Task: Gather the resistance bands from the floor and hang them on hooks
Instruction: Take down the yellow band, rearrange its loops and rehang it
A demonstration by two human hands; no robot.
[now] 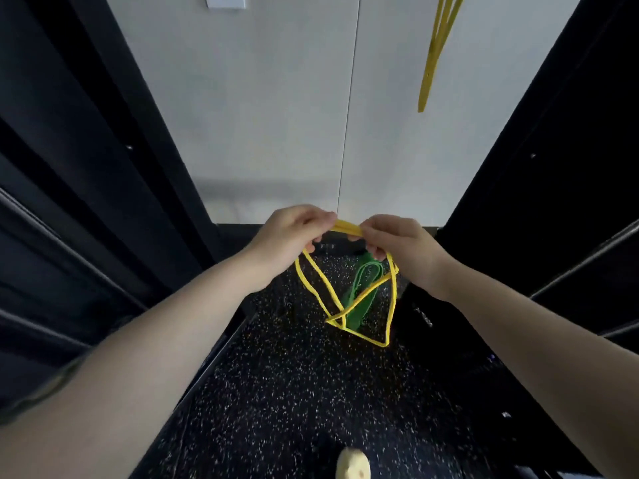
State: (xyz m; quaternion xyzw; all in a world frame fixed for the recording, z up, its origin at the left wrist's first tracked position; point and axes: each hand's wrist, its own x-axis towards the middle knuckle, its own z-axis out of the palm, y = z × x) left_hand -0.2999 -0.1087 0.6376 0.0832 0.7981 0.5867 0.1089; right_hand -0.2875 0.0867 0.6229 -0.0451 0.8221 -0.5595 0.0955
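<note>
your left hand (pixel 288 233) pinches one end of the gathered yellow band (pixel 345 299), your right hand (pixel 397 247) pinches the other, its loops drooping between them above the green band (pixel 361 293) on the floor (pixel 294 392). even the strands into one neat bundle before lifting toward the hung yellow band (pixel 435 53), upper right.

white wall (pixel 276 115), speckled floor (pixel 294 392), perhaps black racks (pixel 69 167)
</note>
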